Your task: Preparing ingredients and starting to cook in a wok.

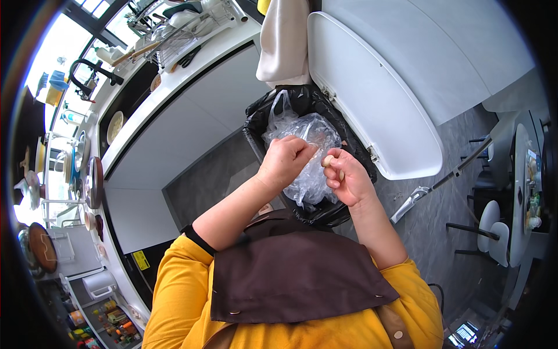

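My right hand (352, 178) pinches a small pale piece (328, 161), which looks like a garlic clove, between thumb and forefinger. A second pale piece (341, 175) shows in its curled fingers. Close by on the left, my left hand (282, 162) has its fingers bent inward; its fingertips are partly hidden, so whether they pinch anything is unclear. Both hands are above a trash bin with a black plastic liner (255, 126). Crumpled clear plastic bags (307, 189) fill the bin's top. Its white lid (375, 96) stands raised on the right.
A white counter (144, 102) runs along the left, with a sink, black faucet (93, 70) and dish rack (192, 39). Pale cloth (283, 43) hangs behind the bin. On the right floor is a long-handled cleaning tool (412, 203), with chairs (490, 218) beyond.
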{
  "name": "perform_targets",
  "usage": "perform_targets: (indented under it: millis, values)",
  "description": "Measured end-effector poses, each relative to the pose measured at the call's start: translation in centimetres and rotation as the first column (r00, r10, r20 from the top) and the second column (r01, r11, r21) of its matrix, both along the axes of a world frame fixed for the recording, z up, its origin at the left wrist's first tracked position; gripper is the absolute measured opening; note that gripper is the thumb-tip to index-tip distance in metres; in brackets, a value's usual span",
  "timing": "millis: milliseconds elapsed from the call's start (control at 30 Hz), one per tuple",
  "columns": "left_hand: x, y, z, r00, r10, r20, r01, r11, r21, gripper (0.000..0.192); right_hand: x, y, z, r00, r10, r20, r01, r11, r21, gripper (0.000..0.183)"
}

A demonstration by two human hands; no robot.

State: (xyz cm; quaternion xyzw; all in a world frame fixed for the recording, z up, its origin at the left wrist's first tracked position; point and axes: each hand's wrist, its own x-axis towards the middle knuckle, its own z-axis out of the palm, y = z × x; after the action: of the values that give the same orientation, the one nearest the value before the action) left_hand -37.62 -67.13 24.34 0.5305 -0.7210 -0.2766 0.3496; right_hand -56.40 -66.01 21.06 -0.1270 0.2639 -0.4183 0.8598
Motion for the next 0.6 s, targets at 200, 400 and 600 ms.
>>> perform_targets:
  millis: [200, 400, 600]
  values:
    - [-1.0, 0.8, 1.4, 0.989, -0.126, 0.072, 0.129, 0.991, -0.038, 0.008, 0.8, 0.3, 0.6, 0.988, -0.072, -0.136, 0.064, 0.996, -0.065, 0.017]
    - [-1.1, 0.9, 1.2, 0.992, -0.108, 0.058, 0.107, 0.994, 0.02, 0.009, 1.7, 0.9, 0.2, 0.962, -0.137, -0.235, 0.103, 0.983, -0.15, 0.017]
    - [-0.9, 1.0, 0.2, 0.996, -0.079, 0.052, 0.076, 0.996, 0.054, 0.011, 2.1, 1.1, 0.5, 0.918, -0.162, -0.363, 0.062, 0.96, -0.271, 0.022]
